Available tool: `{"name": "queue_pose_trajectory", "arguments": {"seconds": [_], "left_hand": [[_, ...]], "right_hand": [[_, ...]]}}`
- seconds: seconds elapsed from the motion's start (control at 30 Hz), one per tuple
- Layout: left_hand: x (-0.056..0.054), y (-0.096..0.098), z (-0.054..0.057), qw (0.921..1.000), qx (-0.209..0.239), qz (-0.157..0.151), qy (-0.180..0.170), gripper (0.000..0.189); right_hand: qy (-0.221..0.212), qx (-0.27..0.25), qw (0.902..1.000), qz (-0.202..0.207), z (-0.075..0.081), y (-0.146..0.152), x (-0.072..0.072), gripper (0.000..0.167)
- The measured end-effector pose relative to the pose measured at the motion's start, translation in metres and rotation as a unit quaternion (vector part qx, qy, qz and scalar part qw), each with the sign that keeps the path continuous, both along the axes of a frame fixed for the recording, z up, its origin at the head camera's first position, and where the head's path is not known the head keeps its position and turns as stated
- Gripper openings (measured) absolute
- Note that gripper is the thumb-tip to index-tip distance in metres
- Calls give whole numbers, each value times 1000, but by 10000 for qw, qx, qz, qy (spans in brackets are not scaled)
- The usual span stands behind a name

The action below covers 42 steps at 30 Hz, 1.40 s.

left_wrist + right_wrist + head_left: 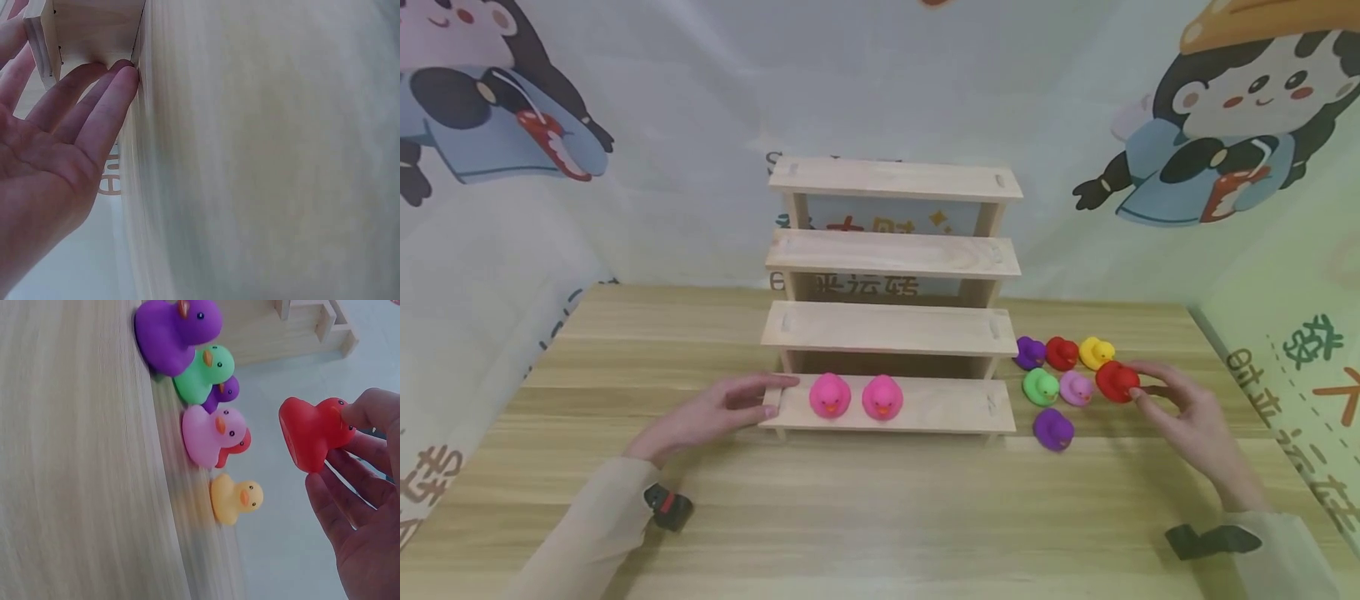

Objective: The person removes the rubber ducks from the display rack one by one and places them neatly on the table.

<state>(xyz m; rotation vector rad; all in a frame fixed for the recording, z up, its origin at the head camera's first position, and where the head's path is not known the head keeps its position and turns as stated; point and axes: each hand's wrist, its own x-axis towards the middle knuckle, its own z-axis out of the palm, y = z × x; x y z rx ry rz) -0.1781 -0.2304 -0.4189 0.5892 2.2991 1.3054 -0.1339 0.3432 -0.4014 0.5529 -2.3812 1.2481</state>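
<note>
With the right hand (1198,429) pinching the red duck (1116,382) by its head above the tabletop (887,517), use light pressure and clear the yellow duck (1096,353) while the left hand (707,417) grips the end of the rack (887,329) for stability.

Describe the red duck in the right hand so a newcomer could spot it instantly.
Right of the stepped wooden rack is a small group of toy ducks. At that group's right edge, the right hand holds a red duck. Unlike the other red duck, resting on the table, it is lifted in the fingers.
</note>
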Motion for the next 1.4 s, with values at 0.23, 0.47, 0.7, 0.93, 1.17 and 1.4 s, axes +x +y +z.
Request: {"name": "queue_pose_trajectory", "arguments": {"seconds": [0.23,0.47,0.7,0.93,1.17,1.4], "left_hand": [[0,1,0,9999,-83,41,-51,45],[1,0,2,9999,-36,54,-110,44],[1,0,0,9999,29,56,-122,45],[1,-1,0,9999,125,41,-99,46],[0,0,0,9998,120,19,-163,47],[1,0,0,9998,126,56,-173,47]], "right_hand": [[-41,78,9999,-105,-4,5,-4,36],[-127,78,9998,-117,-8,9,-8,35],[-363,81,9992,-146,-14,15,-11,29],[-970,313,9942,-346,-20,20,-12,32],[-1379,612,9867,-604,-23,22,-15,34],[-1557,642,9843,-534,-27,24,-19,33]]}}
